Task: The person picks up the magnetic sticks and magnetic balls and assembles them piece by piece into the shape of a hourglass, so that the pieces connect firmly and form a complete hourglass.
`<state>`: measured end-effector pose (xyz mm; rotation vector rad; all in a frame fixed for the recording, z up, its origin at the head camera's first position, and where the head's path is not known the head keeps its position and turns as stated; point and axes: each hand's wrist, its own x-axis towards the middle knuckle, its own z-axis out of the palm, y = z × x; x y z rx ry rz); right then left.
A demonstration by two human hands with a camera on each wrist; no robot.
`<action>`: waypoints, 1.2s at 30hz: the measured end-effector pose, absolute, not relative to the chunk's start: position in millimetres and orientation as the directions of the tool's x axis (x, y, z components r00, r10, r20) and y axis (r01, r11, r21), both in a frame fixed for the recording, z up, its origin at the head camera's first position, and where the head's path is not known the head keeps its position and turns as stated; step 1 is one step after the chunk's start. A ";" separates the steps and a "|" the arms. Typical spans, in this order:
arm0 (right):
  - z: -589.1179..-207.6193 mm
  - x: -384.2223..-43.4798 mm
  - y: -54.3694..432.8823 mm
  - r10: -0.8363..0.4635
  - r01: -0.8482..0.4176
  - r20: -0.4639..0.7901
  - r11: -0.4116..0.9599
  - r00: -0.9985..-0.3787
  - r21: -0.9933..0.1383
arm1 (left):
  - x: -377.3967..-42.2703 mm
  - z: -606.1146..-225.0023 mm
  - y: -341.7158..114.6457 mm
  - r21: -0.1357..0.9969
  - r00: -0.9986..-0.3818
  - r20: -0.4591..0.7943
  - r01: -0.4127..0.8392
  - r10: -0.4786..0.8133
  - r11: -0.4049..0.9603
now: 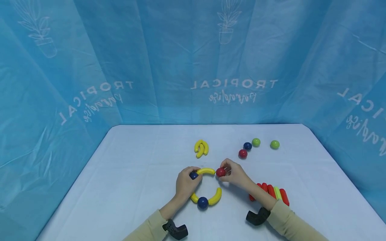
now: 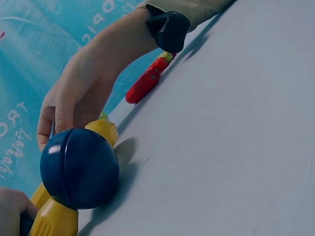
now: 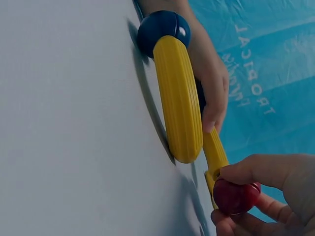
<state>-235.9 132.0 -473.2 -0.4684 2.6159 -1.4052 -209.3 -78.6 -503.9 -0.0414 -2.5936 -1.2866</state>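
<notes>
Here we see the right hand [image 1: 236, 174] pinching a glossy red ball [image 1: 220, 172] between thumb and fingers, at the tip of a curved yellow rod [image 1: 206, 171]; whether the two touch, we cannot tell. The left hand [image 1: 186, 183] has its fingers closed round a blue ball [image 1: 193, 175] at that rod's other end. On our near side, a lower ball [image 1: 203, 203], smooth and seamed, joins two ribbed rods [image 1: 215, 196]. Beyond the white table [image 1: 135, 160] hangs a creased, printed blue sheet [image 1: 169, 60].
</notes>
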 end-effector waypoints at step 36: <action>-485.7 -172.6 124.8 -0.577 -0.274 -0.010 0.403 -0.816 -0.873 | -209.1 -504.1 -79.3 0.772 -0.969 0.233 0.133 -0.082 0.622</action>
